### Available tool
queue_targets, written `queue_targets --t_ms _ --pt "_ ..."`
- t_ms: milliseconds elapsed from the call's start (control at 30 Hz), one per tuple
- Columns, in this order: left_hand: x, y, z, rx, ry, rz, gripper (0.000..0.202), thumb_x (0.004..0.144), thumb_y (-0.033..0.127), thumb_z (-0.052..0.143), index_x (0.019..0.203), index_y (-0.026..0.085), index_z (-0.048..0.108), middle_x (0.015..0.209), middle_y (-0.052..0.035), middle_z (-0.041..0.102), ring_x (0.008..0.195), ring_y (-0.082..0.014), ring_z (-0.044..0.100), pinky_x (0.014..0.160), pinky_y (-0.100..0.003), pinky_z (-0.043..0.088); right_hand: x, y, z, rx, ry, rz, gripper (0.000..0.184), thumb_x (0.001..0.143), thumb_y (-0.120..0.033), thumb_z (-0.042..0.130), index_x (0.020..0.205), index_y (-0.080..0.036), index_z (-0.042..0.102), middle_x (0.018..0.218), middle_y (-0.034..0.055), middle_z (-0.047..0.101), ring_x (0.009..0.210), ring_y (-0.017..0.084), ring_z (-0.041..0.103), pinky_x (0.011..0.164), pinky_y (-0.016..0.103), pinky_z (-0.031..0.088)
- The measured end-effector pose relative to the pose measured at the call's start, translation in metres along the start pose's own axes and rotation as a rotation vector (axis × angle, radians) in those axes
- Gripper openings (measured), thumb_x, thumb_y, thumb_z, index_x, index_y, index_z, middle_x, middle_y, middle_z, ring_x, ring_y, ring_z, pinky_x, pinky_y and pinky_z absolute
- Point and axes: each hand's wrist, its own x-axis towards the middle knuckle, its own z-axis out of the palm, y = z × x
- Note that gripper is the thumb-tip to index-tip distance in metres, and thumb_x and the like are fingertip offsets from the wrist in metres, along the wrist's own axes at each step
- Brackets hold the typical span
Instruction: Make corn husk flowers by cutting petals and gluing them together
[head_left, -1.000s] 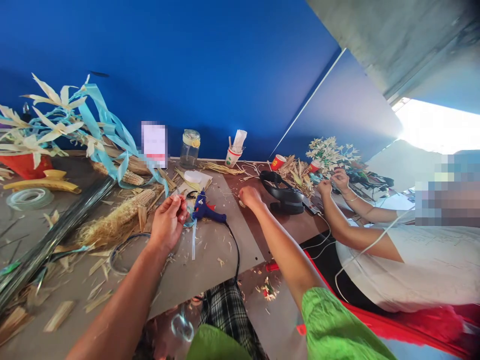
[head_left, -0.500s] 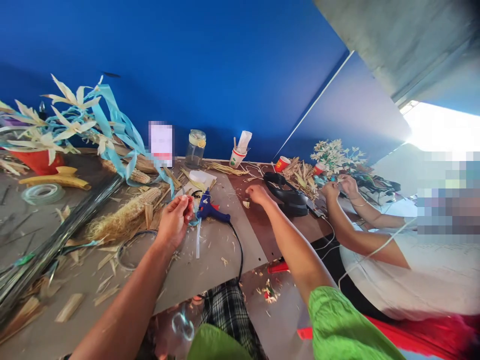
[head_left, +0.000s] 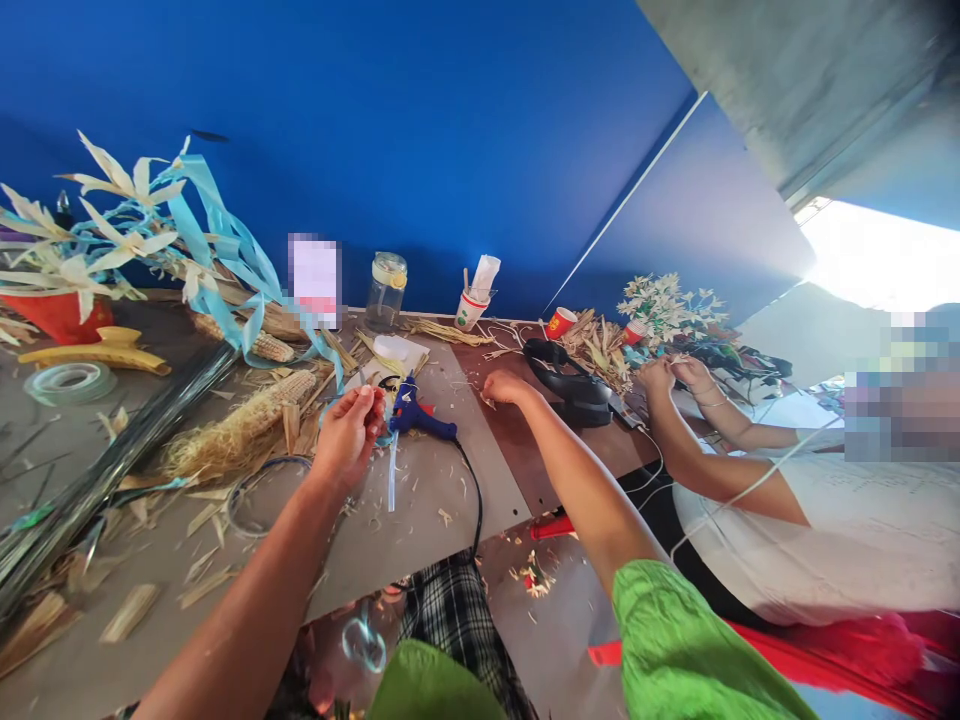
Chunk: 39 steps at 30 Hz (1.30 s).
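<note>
My left hand (head_left: 349, 432) is raised over the grey table (head_left: 420, 510), fingers curled in a pinch on something small I cannot make out, near a light blue ribbon strip (head_left: 391, 470). A blue glue gun (head_left: 420, 417) lies just right of that hand, its black cord running toward me. My right hand (head_left: 504, 385) reaches forward onto the brown tabletop, fingers closed against the surface beside a small husk scrap; what it holds, if anything, is hidden.
Dried corn cobs (head_left: 240, 430), husk scraps and a wire ring (head_left: 259, 495) lie at left, with husk flowers and blue ribbons (head_left: 150, 240), a tape roll (head_left: 67, 380), a glass jar (head_left: 385, 290) and paper cups (head_left: 469, 305). Black headset (head_left: 574, 385). Another person's hands (head_left: 675, 375) work at right.
My right hand has drawn slightly back and left on the brown tabletop. My left hand keeps its pinch in nearly the same place. The view shifted a little.
</note>
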Motion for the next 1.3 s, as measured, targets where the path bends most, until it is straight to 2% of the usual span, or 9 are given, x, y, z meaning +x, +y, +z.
queue_targets --t_ms 133,267,467,567,700,867,1067,1200,1300 --pt "0.001 -0.001 -0.002 -0.007 -0.012 -0.008 0.024 0.064 0.030 0.075 0.070 0.012 0.061 0.056 0.0030 0.049 0.041 -0.0027 0.034 0.039 -0.017 0.027 -0.001 -0.003 0.000 0.077 -0.040 -0.009 0.006 0.058 -0.015 0.066 0.051 -0.016 0.066 0.051 0.0006 0.060 0.057 0.013 0.056 0.053 0.022 0.035" --pt "0.000 0.000 -0.001 -0.012 0.001 -0.013 0.025 0.063 0.030 0.075 0.070 0.011 0.061 0.056 0.0029 0.049 0.041 -0.0024 0.034 0.039 -0.017 0.026 -0.011 -0.009 0.006 0.209 0.019 -0.031 0.015 0.059 -0.015 0.063 0.045 -0.014 0.057 0.044 -0.0006 0.051 0.053 0.012 0.051 0.052 0.022 0.033" --pt "-0.002 0.002 0.001 -0.014 -0.002 -0.024 0.028 0.060 0.032 0.077 0.069 0.010 0.061 0.056 0.0027 0.049 0.044 -0.0026 0.035 0.041 -0.017 0.027 -0.038 -0.037 -0.002 0.606 0.149 -0.192 0.017 0.077 -0.031 0.047 0.077 -0.016 0.056 0.072 0.0005 0.060 0.060 0.009 0.052 0.056 0.020 0.038" --pt "-0.001 0.002 0.000 -0.008 -0.007 -0.034 0.027 0.060 0.031 0.077 0.068 0.011 0.061 0.056 0.0026 0.049 0.044 -0.0028 0.036 0.042 -0.017 0.028 -0.052 -0.062 -0.004 1.288 -0.047 -0.424 0.017 0.068 -0.029 0.060 0.071 -0.017 0.050 0.074 0.0009 0.060 0.052 0.006 0.045 0.051 0.020 0.035" --pt "-0.001 0.003 0.001 -0.008 -0.010 -0.016 0.027 0.059 0.031 0.077 0.068 0.011 0.060 0.056 0.0028 0.048 0.045 -0.0032 0.036 0.042 -0.017 0.028 -0.068 -0.100 0.006 1.603 -0.232 -0.546 0.024 0.065 -0.026 0.071 0.076 -0.018 0.050 0.068 -0.0033 0.058 0.041 0.000 0.027 0.044 0.017 0.024" --pt "-0.004 0.003 0.002 -0.013 0.003 0.015 0.031 0.058 0.032 0.079 0.073 0.012 0.061 0.056 0.0042 0.049 0.044 -0.0027 0.036 0.042 -0.016 0.027 -0.075 -0.137 0.029 1.650 -0.277 -0.573 0.068 0.064 -0.025 0.074 0.123 -0.027 0.041 0.066 -0.0077 0.059 0.040 0.002 0.033 0.042 0.016 0.023" --pt "0.001 0.001 -0.006 0.018 0.055 0.001 0.034 0.060 0.037 0.077 0.080 0.011 0.066 0.057 0.0029 0.053 0.044 -0.0033 0.039 0.041 -0.017 0.026 -0.072 -0.154 0.050 1.501 -0.133 -0.574 0.060 0.071 -0.034 0.069 0.124 -0.018 0.045 0.058 -0.0062 0.057 0.041 0.005 0.038 0.041 0.018 0.025" --pt "0.000 0.005 -0.005 0.043 0.051 -0.083 0.031 0.057 0.033 0.079 0.073 0.011 0.065 0.053 0.0032 0.052 0.045 -0.0055 0.045 0.044 -0.018 0.032 -0.072 -0.151 0.059 1.383 -0.160 -0.650 0.075 0.074 -0.033 0.068 0.137 -0.021 0.031 0.060 -0.0070 0.057 0.046 0.007 0.045 0.046 0.019 0.033" --pt "-0.002 0.007 -0.002 0.032 0.030 -0.110 0.029 0.055 0.029 0.081 0.067 0.012 0.061 0.054 0.0024 0.054 0.045 -0.0065 0.048 0.046 -0.019 0.036 -0.070 -0.147 0.062 1.364 -0.162 -0.667 0.074 0.074 -0.035 0.068 0.137 -0.022 0.031 0.061 -0.0067 0.056 0.049 0.008 0.048 0.048 0.020 0.036"
